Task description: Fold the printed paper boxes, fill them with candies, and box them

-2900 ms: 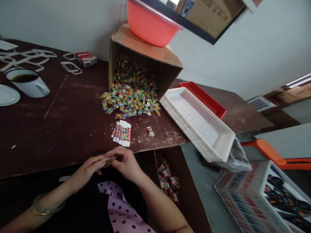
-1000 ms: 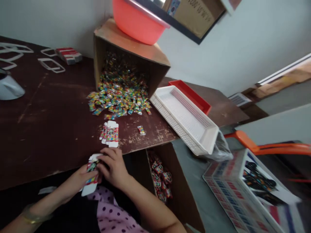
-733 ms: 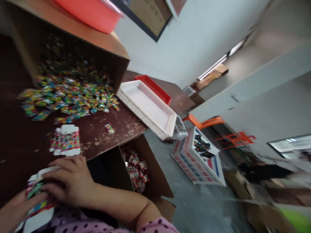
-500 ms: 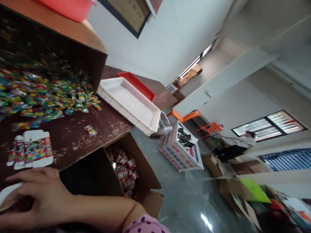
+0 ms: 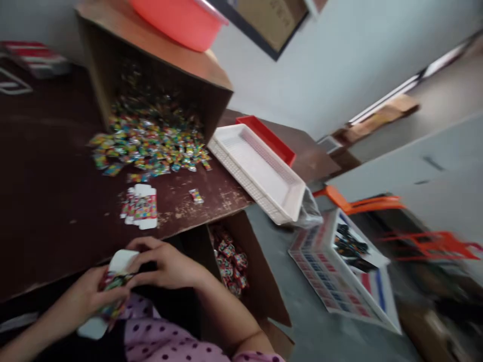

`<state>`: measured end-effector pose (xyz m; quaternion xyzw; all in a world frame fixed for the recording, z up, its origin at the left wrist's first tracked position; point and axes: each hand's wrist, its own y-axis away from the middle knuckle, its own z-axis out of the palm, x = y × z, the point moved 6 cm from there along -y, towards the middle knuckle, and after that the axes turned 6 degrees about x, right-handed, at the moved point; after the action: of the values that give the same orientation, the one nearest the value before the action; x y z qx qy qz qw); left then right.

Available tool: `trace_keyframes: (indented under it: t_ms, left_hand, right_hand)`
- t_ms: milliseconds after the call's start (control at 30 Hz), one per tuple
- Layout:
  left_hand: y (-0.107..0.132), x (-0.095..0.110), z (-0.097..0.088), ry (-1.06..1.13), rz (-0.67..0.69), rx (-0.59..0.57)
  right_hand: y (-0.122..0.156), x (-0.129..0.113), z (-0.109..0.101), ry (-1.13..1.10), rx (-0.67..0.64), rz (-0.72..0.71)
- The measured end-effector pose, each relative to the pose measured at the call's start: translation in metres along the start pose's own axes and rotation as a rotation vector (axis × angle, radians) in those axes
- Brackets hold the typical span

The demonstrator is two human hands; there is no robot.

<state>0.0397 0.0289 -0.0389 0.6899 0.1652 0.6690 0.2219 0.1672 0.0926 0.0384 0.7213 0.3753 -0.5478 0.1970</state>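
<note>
My left hand (image 5: 90,294) is closed round a small printed carton (image 5: 113,286) with white end flaps, held low in front of me. My right hand (image 5: 158,264) has its bent fingers on the carton's upper end, near the raised white flap. Beyond my hands, flattened printed cartons (image 5: 141,206) lie overlapping on the dark table (image 5: 75,221). One wrapped candy (image 5: 196,196) lies to their right. Many wrapped candies (image 5: 158,143) spill from a cardboard box (image 5: 222,93) lying on its side.
A white perforated tray (image 5: 260,176) overhangs the table edge beside a red tray (image 5: 269,138). A pink basin (image 5: 181,22) rests on the box. On the right, an open carton (image 5: 260,271) holds packed red items (image 5: 230,261); a plastic crate (image 5: 339,271) stands on the floor.
The view has swung left, bringing my left hand and the held carton into sight. My right hand now appears nearer the middle, at the carton's upper end.
</note>
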Motion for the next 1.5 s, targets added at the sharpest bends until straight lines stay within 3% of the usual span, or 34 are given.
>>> trace_keyframes:
  t_ms: [33,133,233,300,433,533,600,667,800,900,1000,1133,1267,1367,1433,1500]
  left_hand:
    - [0.001,0.0,-0.001,-0.006,-0.013,-0.024]
    - [0.0,0.016,-0.011,-0.035,0.15,0.118]
    - [0.008,0.028,-0.017,-0.009,0.286,0.227]
    - [0.015,0.028,-0.017,-0.013,0.318,0.229]
    - [0.025,0.018,-0.015,-0.18,0.306,0.118]
    - [0.031,0.017,-0.012,-0.274,0.333,0.023]
    - [0.035,0.021,-0.012,-0.253,0.354,0.031]
    - [0.036,0.022,-0.015,-0.109,0.272,0.082]
    - [0.032,-0.004,-0.006,0.366,-0.148,0.031]
    - [0.029,-0.021,-0.003,0.492,-0.271,0.013]
    - [0.027,-0.029,-0.007,0.517,-0.271,0.017]
    - [0.03,-0.03,-0.007,0.565,-0.187,-0.161]
    - [0.03,-0.04,-0.019,0.375,-0.088,-0.096]
    - [0.029,-0.036,-0.018,0.336,-0.068,-0.089]
    - [0.028,-0.024,-0.02,0.325,-0.073,-0.038]
    - [0.027,-0.008,-0.024,0.222,-0.056,0.014]
  right_hand:
    - [0.006,0.002,-0.002,-0.086,0.082,0.083]
    - [0.02,0.015,0.006,-0.292,0.273,0.293]
    - [0.029,0.026,0.017,-0.46,0.458,0.404]
    - [0.035,0.036,0.026,-0.671,0.511,0.481]
    - [0.045,0.053,0.05,-1.106,0.377,0.704]
    - [0.049,0.062,0.065,-1.207,0.191,0.857]
    - [0.047,0.064,0.069,-1.194,0.103,0.89]
    - [0.043,0.062,0.069,-1.093,0.068,0.849]
    - [0.029,0.043,0.049,-0.584,0.198,0.522]
    - [0.024,0.028,0.046,-0.388,0.216,0.361]
    - [0.02,0.03,0.049,-0.445,0.218,0.377]
    - [0.018,0.034,0.048,-0.331,0.245,0.368]
    - [0.024,0.015,0.057,-0.012,0.146,0.134]
    - [0.028,-0.003,0.061,0.248,0.04,-0.053]
    - [0.022,-0.005,0.042,0.344,0.048,-0.099]
    - [0.008,0.004,-0.002,0.427,0.17,-0.074]
